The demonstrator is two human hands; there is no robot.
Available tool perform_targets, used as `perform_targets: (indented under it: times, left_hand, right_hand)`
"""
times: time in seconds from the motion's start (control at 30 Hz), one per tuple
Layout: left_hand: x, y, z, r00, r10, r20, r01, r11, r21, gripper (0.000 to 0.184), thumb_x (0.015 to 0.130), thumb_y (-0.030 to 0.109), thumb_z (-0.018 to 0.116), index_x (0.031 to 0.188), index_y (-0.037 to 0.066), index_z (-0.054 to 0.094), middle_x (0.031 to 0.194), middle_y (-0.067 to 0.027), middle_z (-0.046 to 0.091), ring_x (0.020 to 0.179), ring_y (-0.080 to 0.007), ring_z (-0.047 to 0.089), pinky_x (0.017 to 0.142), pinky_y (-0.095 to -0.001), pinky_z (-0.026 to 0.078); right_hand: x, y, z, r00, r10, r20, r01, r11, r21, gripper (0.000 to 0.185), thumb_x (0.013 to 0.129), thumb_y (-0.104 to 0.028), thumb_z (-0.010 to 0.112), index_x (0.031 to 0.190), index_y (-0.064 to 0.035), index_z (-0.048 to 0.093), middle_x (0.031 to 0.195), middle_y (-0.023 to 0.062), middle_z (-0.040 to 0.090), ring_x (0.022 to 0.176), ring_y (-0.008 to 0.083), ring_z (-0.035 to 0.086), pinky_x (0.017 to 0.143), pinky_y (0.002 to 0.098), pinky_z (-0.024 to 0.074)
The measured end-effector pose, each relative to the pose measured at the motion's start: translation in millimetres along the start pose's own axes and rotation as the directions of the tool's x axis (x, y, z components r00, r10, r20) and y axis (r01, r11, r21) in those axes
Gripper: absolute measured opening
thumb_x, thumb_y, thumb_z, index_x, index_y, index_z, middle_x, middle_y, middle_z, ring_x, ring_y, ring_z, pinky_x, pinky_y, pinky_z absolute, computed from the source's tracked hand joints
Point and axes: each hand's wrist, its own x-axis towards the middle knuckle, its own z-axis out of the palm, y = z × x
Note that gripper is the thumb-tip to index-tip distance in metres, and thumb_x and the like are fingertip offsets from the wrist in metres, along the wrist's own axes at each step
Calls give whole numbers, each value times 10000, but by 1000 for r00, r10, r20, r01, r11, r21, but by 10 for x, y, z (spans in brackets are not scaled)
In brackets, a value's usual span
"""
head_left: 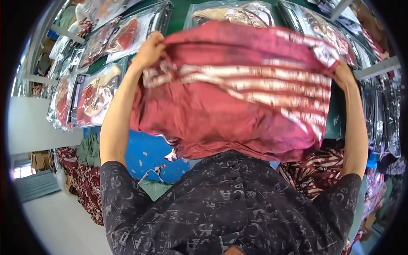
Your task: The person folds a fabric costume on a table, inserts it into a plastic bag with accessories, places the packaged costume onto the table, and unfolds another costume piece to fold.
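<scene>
A dark red garment (204, 106) with white stripes is stretched out in front of my chest; its exact kind cannot be made out. My left hand (151, 51) is closed on its upper left corner. At the upper right edge, beside a white patch on the cloth, my right hand (343, 76) grips it too. The cloth hangs in loose folds towards my body and is slightly blurred. It hides most of the green table (180, 17) behind it.
Clear-bagged garments lie beyond the cloth: a stack at left (127, 36), a single bag in the middle (233, 12) and more at right (318, 25). Striped cloth heaps (83, 187) sit low at left and right (314, 170). A blue surface (148, 153) is below.
</scene>
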Motion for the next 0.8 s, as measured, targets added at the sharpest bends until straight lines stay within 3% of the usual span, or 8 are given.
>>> perform_targets:
  times: [0.07, 0.17, 0.27, 0.3, 0.4, 0.53, 0.73, 0.8]
  left_hand:
    - [210, 44, -45, 814, 496, -303, -367, 842, 395, 246, 877, -56, 540, 1108, 27, 520, 1110, -140, 614, 951, -184, 600, 797, -303, 535]
    - [-215, 56, 251, 685, 642, -344, -513, 761, 398, 348, 809, -117, 536, 1133, 9, 536, 1259, -160, 589, 1023, -238, 629, 907, -324, 496]
    - [-432, -295, 590, 791, 517, -328, -478, 856, 197, 388, 740, -151, 544, 1093, 12, 550, 1284, -160, 576, 1193, -305, 573, 982, -373, 451]
    - [-443, -441, 627, 773, 570, -281, -487, 815, 313, 403, 725, -156, 550, 1088, 19, 548, 1296, -161, 568, 1234, -315, 538, 1002, -382, 435]
    - [-448, -500, 599, 718, 669, -193, -492, 683, 539, 435, 696, -167, 562, 1080, 35, 545, 1321, -164, 551, 1316, -334, 467, 1042, -400, 402]
    - [-608, -311, 502, 774, 626, -97, -469, 669, 576, 395, 703, -124, 607, 1052, 49, 538, 1329, -167, 536, 1331, -336, 430, 1079, -447, 358]
    - [-942, 43, 169, 968, 240, -73, -80, 572, 817, 482, 747, 51, 683, 1207, 77, 538, 1356, -120, 517, 1260, -335, 474, 1022, -475, 406]
    - [-845, 99, 63, 769, 638, 49, -285, 272, 919, 490, 744, 50, 650, 1216, 96, 528, 1283, -88, 552, 1168, -288, 532, 951, -456, 447]
  right_hand:
    - [121, -145, -269, 875, -482, 36, 483, 876, -4, 290, 956, -44, 479, 1219, -23, 598, 1206, 99, 628, 1031, 194, 620, 876, 338, 531]
    - [-176, 167, -432, 748, -663, 15, 634, 708, -312, 331, 930, -1, 465, 1236, -3, 588, 1281, 117, 594, 1140, 214, 575, 978, 341, 460]
    - [-618, 568, 142, 557, -830, 32, 731, 472, -492, 455, 870, 83, 447, 1312, 19, 529, 1357, 162, 548, 1312, 266, 461, 1099, 361, 328]
    - [-528, 840, 100, 568, -823, 29, 723, 481, -496, 455, 870, 83, 447, 1312, 19, 529, 1357, 162, 548, 1312, 266, 461, 1099, 361, 328]
    - [-332, 1108, -14, 497, -823, 277, 696, 187, -693, 555, 841, 120, 440, 1383, 3, 461, 1397, 190, 498, 1369, 322, 394, 1117, 374, 296]
    - [-618, 998, 0, 606, -762, 229, 606, 254, -754, 538, 839, 43, 522, 1370, -19, 470, 1455, 218, 419, 1370, 389, 372, 1109, 402, 307]
    - [-1301, 265, 157, 774, -436, 459, 482, -63, -874, 664, 784, -187, 729, 1387, -89, 472, 1414, 197, 443, 1315, 408, 386, 1090, 473, 328]
    - [-1450, 64, 347, 692, -605, 395, 476, -30, -879, 796, 678, -261, 823, 1385, -118, 483, 1354, 174, 482, 1252, 391, 426, 1046, 469, 364]
